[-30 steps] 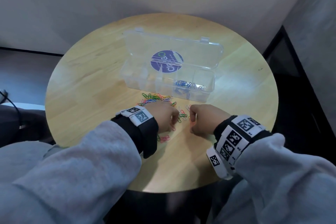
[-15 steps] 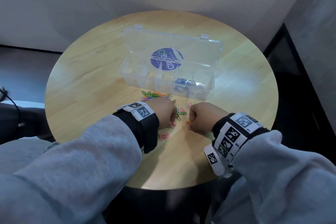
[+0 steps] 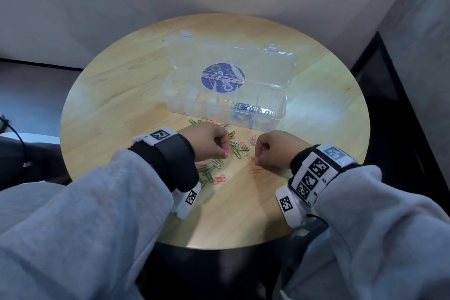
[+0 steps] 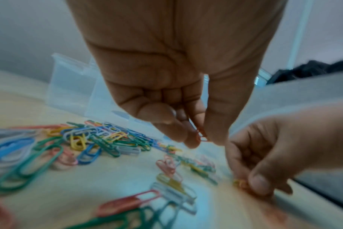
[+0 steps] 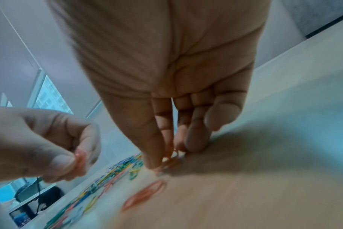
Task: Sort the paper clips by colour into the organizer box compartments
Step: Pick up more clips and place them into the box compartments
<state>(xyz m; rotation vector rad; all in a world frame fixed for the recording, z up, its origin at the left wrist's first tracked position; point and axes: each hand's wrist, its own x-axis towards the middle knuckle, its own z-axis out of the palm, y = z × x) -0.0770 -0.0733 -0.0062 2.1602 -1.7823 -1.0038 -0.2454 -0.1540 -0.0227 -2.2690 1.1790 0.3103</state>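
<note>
A person sits at a round wooden table (image 3: 102,95), both hands low over a loose scatter of coloured paper clips (image 3: 237,147) that lies just in front of a clear plastic organizer box (image 3: 219,107). The box stands open, its lid tipped back, with a round purple sticker (image 3: 222,78) on the lid. One compartment toward the right holds blue clips (image 3: 244,107); the one beside it holds a few pale ones, and the rest look empty. The left hand (image 3: 207,140) has its fingers curled, thumb and forefinger pinching one pink clip (image 4: 201,136) a little above the table. The right hand (image 3: 275,151) reaches down with its fingertips (image 5: 155,164) bunched together, pinching at orange clips on the wood; whether they are lifted clear cannot be told. Another orange clip (image 5: 145,195) lies flat nearby. Green, yellow, blue, white and pink clips remain mixed in the heap, so the sorting looks at an early stage. These clips should handle as very light, thin, springy wire with a smooth coating: they lie flat, so a fingertip likely needs to tip up one rounded end or slide the clip before pinching across its narrow width. They hook into one another easily, so a lifted clip may drag neighbours along, and a loose pinch could let one slip.
</note>
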